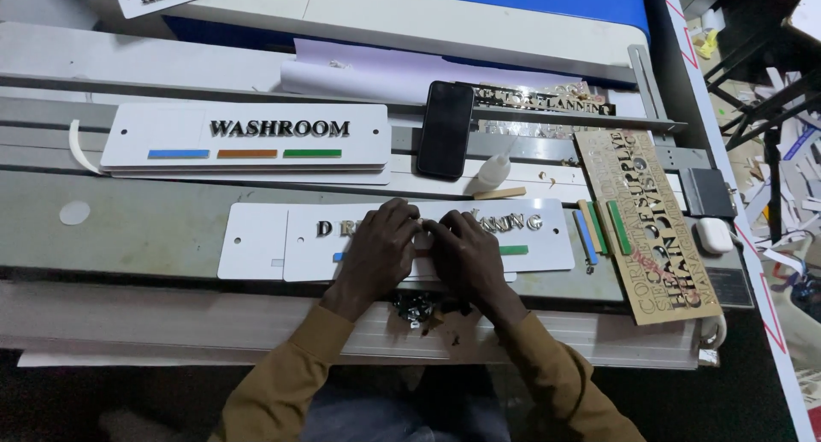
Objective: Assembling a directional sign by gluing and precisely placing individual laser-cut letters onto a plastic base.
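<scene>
A white sign plate with raised metallic letters lies flat on the grey bench in front of me. Both my hands rest on its middle. My left hand presses down with fingers curled over the letters. My right hand sits beside it, fingertips touching those of the left on the row of letters. Whether a small letter is pinched between the fingers is hidden. A green strip on the plate peeks out right of my right hand. A second white plate lies under it at the left.
A finished white sign with dark letters and blue, orange and green strips lies farther back. A black phone, a small glue bottle, loose coloured strips, a tan cut-out letter sheet and a white earbud case sit at the right.
</scene>
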